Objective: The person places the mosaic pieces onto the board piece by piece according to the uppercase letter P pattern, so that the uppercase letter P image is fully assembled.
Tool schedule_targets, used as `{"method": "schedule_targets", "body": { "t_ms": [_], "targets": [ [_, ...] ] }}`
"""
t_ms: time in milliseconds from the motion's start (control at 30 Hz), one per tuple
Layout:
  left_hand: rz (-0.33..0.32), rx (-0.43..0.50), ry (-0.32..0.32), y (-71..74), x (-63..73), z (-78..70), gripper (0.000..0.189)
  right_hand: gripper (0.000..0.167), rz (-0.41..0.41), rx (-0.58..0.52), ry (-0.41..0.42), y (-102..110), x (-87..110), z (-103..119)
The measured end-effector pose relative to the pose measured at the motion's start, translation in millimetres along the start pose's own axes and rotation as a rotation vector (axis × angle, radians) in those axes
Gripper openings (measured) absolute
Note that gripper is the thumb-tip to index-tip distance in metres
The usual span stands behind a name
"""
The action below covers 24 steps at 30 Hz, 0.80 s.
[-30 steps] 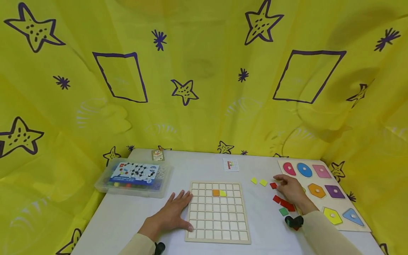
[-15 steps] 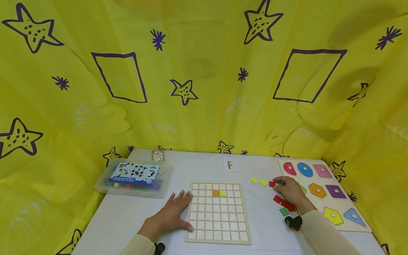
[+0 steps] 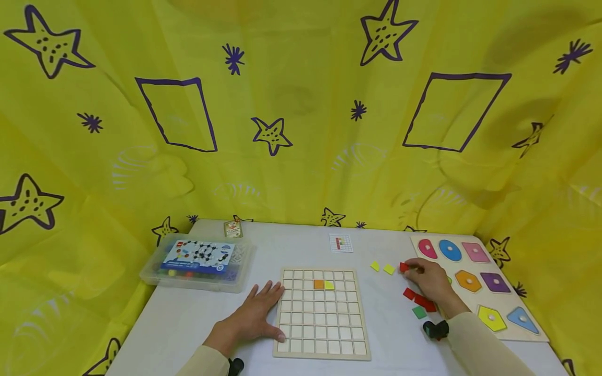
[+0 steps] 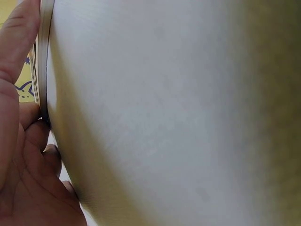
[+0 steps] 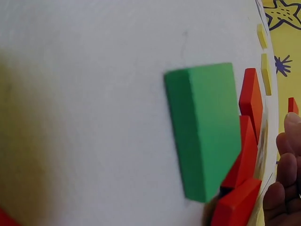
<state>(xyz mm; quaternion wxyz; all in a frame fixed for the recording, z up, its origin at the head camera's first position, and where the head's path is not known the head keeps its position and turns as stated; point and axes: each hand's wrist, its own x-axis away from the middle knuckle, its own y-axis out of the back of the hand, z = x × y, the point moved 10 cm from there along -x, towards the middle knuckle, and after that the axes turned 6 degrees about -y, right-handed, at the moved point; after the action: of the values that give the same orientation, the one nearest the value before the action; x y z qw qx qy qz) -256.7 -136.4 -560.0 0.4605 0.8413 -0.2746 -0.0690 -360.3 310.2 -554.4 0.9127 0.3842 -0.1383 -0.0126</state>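
My left hand point(image 3: 256, 315) lies flat with spread fingers along the left edge of a wooden grid board point(image 3: 321, 317), fingertips and thumb touching its rim. An orange square tile point(image 3: 319, 284) and a yellow tile point(image 3: 329, 285) sit side by side in the board's second row. To the right, my right hand point(image 3: 430, 282) pinches a red tile point(image 3: 404, 267) between thumb and fingers; the right wrist view shows this tile point(image 5: 292, 104) raised off the table. Below that hand lie several red tiles point(image 3: 425, 303) and a green tile point(image 3: 419, 312).
Two yellow tiles point(image 3: 388, 269) lie left of the right hand. A small printed pattern card point(image 3: 340, 243) is behind the board. A shape puzzle board point(image 3: 510, 308) occupies the right side. On the left stands a clear plastic box point(image 3: 197, 262), with a small card point(image 3: 232, 228) behind it.
The red tile at my right fingertips lay on the table; it was shifted slightly left, then tipped up and lifted in a pinch. My left hand and the board have stayed put.
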Motion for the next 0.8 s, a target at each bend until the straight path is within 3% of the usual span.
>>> {"method": "schedule_targets", "body": {
  "t_ms": [133, 400, 800],
  "targets": [
    [-0.001, -0.002, 0.002, -0.3, 0.1, 0.1, 0.122, 0.046, -0.017, -0.051, -0.007, 0, 2.4, 2],
    [-0.017, -0.001, -0.034, 2.1, 0.8, -4.0, 0.123, 0.037, -0.115, -0.100, 0.099, 2, 7.7, 15],
    [-0.015, -0.008, -0.036, 2.8, 1.4, -6.7, 0.122, 0.033, -0.116, -0.192, 0.171, -8, 18.3, 41]
  ]
}}
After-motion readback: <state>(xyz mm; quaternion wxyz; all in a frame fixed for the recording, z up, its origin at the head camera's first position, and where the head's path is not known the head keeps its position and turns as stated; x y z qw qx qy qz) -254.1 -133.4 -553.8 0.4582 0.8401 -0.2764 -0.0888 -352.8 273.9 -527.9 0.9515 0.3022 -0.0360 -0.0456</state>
